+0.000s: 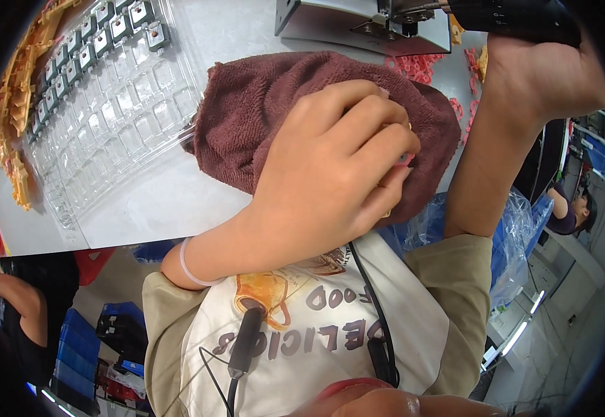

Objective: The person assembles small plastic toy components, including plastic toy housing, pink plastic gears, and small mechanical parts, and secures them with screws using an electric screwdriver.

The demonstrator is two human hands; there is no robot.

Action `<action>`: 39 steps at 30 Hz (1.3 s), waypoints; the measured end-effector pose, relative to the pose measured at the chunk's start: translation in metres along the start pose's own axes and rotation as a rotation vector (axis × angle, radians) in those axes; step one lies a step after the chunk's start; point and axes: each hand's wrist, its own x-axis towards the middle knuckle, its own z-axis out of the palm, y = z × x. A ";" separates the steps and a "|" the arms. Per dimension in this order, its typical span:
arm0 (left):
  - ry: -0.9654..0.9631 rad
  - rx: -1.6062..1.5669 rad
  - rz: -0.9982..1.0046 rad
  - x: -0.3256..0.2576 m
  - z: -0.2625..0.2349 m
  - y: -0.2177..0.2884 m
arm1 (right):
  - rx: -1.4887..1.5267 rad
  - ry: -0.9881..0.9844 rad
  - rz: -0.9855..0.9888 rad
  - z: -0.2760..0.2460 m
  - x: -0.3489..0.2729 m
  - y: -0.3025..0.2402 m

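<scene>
My left hand rests palm down on a crumpled maroon towel. Its fingers are curled round a small part, of which only pinkish and yellow bits show. At the upper right, my right hand is raised against a black electric screwdriver, its fingers mostly hidden behind the tool. The screwdriver's metal bit points left, over a silver metal box that looks like a screw feeder.
Left of the towel lies a clear plastic tray, its far-left pockets holding several dark square parts. Yellow plastic pieces line the left edge. Small pink rings are scattered behind the towel. Other people are visible at both sides.
</scene>
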 end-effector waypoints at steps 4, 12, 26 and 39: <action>0.018 -0.007 0.000 -0.001 0.001 -0.001 | 0.038 -0.024 -0.001 0.010 -0.005 -0.010; 0.036 -0.020 -0.003 -0.003 0.003 -0.003 | 0.145 -0.061 -0.017 0.002 0.002 -0.010; 0.050 -0.017 0.019 -0.003 0.003 -0.003 | 0.315 -0.078 -0.034 -0.040 0.025 0.020; 0.055 -0.036 0.004 -0.003 0.002 -0.004 | 0.440 -0.120 -0.060 -0.078 -0.007 -0.050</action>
